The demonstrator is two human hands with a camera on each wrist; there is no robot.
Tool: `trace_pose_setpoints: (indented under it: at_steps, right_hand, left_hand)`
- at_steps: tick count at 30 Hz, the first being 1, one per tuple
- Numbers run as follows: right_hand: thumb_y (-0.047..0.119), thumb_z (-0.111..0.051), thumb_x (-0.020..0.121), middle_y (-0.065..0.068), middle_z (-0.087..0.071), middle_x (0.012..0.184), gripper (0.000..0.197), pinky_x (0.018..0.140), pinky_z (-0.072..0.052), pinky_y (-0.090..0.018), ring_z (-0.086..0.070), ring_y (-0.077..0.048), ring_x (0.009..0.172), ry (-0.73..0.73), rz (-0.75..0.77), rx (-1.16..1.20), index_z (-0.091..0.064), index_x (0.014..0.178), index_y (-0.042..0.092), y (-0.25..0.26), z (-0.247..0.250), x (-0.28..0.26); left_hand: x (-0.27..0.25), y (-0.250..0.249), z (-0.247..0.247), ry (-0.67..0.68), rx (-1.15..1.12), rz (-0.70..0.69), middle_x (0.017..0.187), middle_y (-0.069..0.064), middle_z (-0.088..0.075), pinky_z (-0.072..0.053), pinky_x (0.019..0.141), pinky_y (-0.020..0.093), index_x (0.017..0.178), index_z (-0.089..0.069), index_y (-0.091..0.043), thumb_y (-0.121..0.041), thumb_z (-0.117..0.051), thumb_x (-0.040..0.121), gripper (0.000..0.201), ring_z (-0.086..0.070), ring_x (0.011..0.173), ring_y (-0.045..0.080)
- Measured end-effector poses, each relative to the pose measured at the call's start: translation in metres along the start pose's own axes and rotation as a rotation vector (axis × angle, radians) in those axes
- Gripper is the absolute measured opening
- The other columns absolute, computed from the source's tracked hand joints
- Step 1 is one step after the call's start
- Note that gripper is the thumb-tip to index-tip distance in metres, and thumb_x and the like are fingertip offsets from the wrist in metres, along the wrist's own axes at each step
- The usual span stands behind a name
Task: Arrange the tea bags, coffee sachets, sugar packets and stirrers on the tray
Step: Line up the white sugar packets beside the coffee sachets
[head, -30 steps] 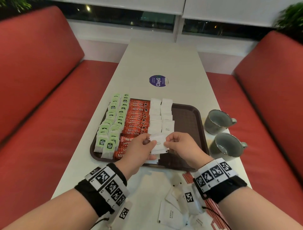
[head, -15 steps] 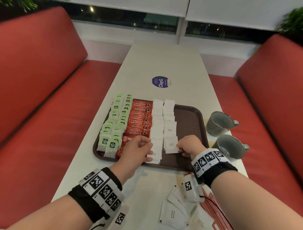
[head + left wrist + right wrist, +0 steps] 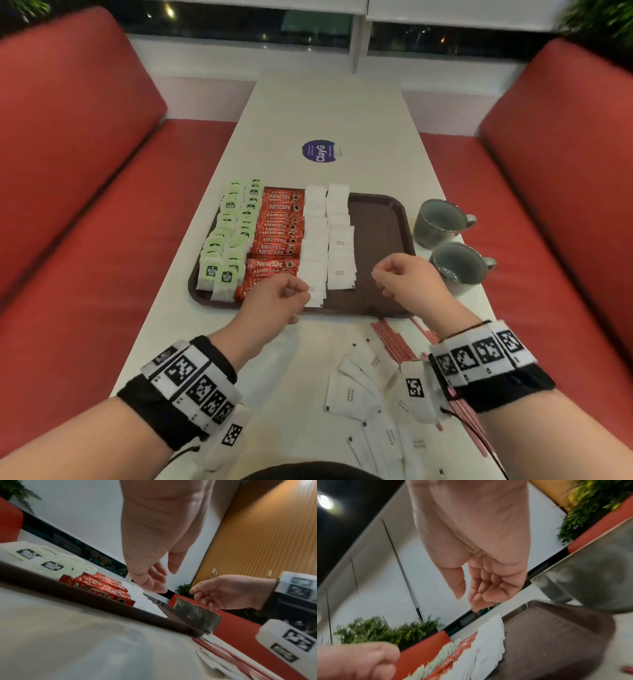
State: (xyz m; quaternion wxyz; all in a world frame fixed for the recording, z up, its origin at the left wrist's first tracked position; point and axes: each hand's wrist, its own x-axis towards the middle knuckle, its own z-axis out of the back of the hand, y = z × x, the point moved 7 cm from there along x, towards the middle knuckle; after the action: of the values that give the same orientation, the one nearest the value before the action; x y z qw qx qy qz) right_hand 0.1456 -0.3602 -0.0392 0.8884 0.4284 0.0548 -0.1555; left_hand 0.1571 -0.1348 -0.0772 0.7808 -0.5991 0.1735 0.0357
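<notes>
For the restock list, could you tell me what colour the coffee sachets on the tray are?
Red, with white lettering; the coffee sachets show best in the head view.

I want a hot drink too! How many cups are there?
2. One cup stands on the table just right of the tray; the other cup stands beside it, nearer the right hand.

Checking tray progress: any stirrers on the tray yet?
No. The red stirrers lie on the table in front of the tray, whose right part is bare beside the sugar packets.

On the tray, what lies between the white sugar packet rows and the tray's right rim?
Nothing: the head view shows bare brown tray floor between the sugar packets and the tray rim.
</notes>
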Motion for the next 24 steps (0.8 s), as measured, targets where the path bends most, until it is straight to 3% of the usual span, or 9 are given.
trace_pose_setpoints:
  at_steps: [2, 6, 10, 13, 16, 19, 24]
  right_hand:
    - [0.023, -0.062, 0.087, 0.004, -0.068, 0.078, 0.006, 0.064, -0.048, -0.024, -0.062, -0.011, 0.072, 0.006, 0.03, 0.048, -0.067, 0.083, 0.024, -0.013, 0.015, -0.034]
    - [0.02, -0.069, 0.083, 0.002, -0.067, 0.081, 0.007, 0.062, -0.045, -0.017, -0.062, -0.014, 0.076, -0.033, -0.021, 0.042, -0.067, 0.084, 0.026, -0.061, 0.034, -0.082]
    - [0.013, -0.078, 0.073, 0.006, -0.064, 0.076, 0.019, 0.061, -0.043, -0.009, -0.057, -0.011, 0.07, 0.015, -0.008, -0.073, -0.066, 0.083, 0.025, -0.095, 0.033, -0.114]
    - [0.022, -0.08, 0.071, 0.02, -0.056, 0.084, 0.03, 0.066, -0.038, -0.007, -0.053, 0.001, 0.077, 0.176, 0.132, -0.2, -0.063, 0.089, 0.038, -0.098, 0.018, -0.135]
    - [0.037, -0.073, 0.078, 0.025, -0.047, 0.112, 0.042, 0.089, -0.038, -0.018, -0.046, 0.003, 0.101, 0.413, 0.323, -0.35, -0.06, 0.118, 0.039, -0.092, -0.015, -0.154]
    - [0.038, -0.066, 0.083, 0.011, -0.036, 0.14, 0.051, 0.101, -0.035, -0.032, -0.037, -0.014, 0.123, 0.499, 0.467, -0.616, -0.05, 0.132, 0.038, -0.092, -0.043, -0.16]
    - [0.023, -0.065, 0.086, -0.003, -0.042, 0.135, 0.046, 0.098, -0.04, -0.039, -0.039, -0.024, 0.119, 0.485, 0.533, -0.748, -0.051, 0.129, 0.024, -0.085, -0.057, -0.153]
  left_hand:
    - [-0.011, 0.001, -0.013, 0.073, 0.163, -0.022, 0.086, 0.001, -0.061, -0.052, 0.071, 0.029, 0.092, -0.065, -0.018, -0.014, -0.065, 0.086, 0.007, -0.058, 0.079, 0.015]
    - [-0.03, 0.008, -0.048, 0.242, 0.503, -0.081, 0.095, -0.01, -0.062, -0.042, 0.07, 0.009, 0.1, -0.063, -0.024, -0.024, -0.071, 0.082, 0.019, -0.058, 0.092, 0.008]
    - [-0.047, 0.013, -0.081, 0.34, 0.767, -0.162, 0.126, -0.012, -0.051, -0.034, 0.089, 0.017, 0.127, -0.051, -0.031, -0.034, -0.073, 0.078, 0.053, -0.047, 0.117, 0.009]
    - [-0.055, 0.016, -0.103, 0.407, 0.907, -0.243, 0.141, -0.011, -0.039, -0.027, 0.103, 0.023, 0.138, -0.042, -0.033, -0.038, -0.069, 0.081, 0.064, -0.034, 0.131, 0.014]
    - [-0.058, 0.026, -0.117, 0.426, 1.048, -0.239, 0.147, -0.005, -0.033, -0.025, 0.109, 0.028, 0.139, -0.041, -0.032, -0.039, -0.062, 0.087, 0.057, -0.027, 0.133, 0.02]
    - [-0.056, 0.029, -0.121, 0.357, 1.098, -0.273, 0.141, -0.004, -0.041, -0.031, 0.106, 0.03, 0.136, -0.046, -0.031, -0.033, -0.06, 0.089, 0.049, -0.034, 0.128, 0.021]
    - [-0.055, 0.034, -0.102, 0.243, 1.055, -0.242, 0.127, -0.006, -0.054, -0.037, 0.099, 0.027, 0.126, -0.056, -0.028, -0.029, -0.066, 0.084, 0.043, -0.046, 0.117, 0.017]
